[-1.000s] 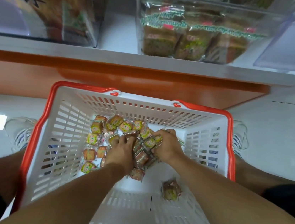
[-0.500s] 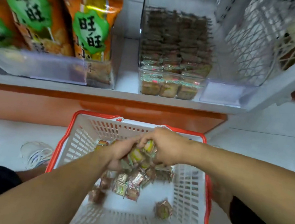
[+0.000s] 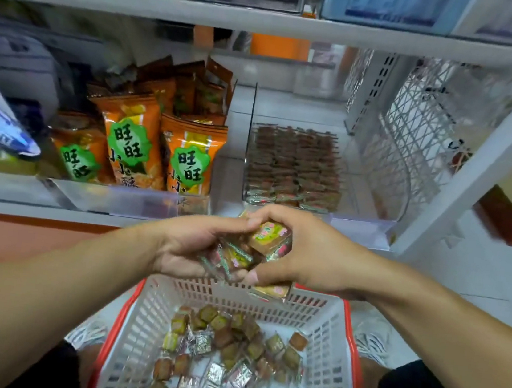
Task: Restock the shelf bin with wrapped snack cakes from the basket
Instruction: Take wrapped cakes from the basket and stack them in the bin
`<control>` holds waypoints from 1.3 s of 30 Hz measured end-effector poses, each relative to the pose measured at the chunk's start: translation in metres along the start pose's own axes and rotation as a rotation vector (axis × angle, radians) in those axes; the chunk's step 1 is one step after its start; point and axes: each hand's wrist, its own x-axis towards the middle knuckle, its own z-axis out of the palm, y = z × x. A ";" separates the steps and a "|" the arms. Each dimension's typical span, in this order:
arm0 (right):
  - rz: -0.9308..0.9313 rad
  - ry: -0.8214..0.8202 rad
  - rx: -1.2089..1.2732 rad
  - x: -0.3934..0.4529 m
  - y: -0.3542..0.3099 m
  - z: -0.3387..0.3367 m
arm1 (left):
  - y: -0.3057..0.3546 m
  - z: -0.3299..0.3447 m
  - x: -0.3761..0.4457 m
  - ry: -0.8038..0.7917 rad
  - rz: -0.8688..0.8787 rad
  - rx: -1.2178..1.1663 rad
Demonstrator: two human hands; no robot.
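Note:
My left hand (image 3: 187, 246) and my right hand (image 3: 308, 258) cup a bunch of wrapped snack cakes (image 3: 261, 246) between them, fingers curled round the bundle, above the far rim of the basket and just in front of the shelf edge. The white basket with a red rim (image 3: 326, 347) sits on the floor below, with several loose wrapped cakes (image 3: 229, 351) on its bottom. Straight ahead on the shelf stands the clear bin (image 3: 374, 189), with rows of the same cakes (image 3: 293, 166) filling its left part.
Orange snack bags (image 3: 157, 149) stand in the clear bin to the left. A white wire divider (image 3: 417, 133) and a shelf upright (image 3: 477, 169) close off the right side. Another shelf board (image 3: 269, 21) runs above. My knees flank the basket.
Both hands have lifted a bundle of cakes out of the basket and up toward the shelf bin. The view has tilted upward, showing more of the shelf.

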 end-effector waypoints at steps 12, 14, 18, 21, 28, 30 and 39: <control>-0.056 0.091 -0.028 -0.002 -0.005 -0.038 | 0.022 0.020 -0.005 0.084 0.028 -0.199; -0.030 0.131 0.077 -0.004 -0.006 -0.046 | 0.024 0.020 -0.006 0.117 0.067 -0.215; 0.078 0.257 0.281 -0.007 -0.003 -0.061 | 0.022 0.017 -0.003 0.300 0.220 -0.288; 0.127 0.403 0.653 0.000 -0.003 -0.054 | 0.011 0.018 0.001 0.417 0.327 -0.208; 0.147 0.371 0.770 0.009 -0.006 -0.033 | -0.012 0.028 0.005 0.570 0.459 -0.051; 0.075 0.314 0.630 0.006 -0.006 -0.033 | -0.011 0.028 0.003 0.580 0.488 -0.034; 0.039 0.323 0.332 0.002 -0.003 -0.035 | -0.006 0.031 -0.006 0.621 0.529 0.050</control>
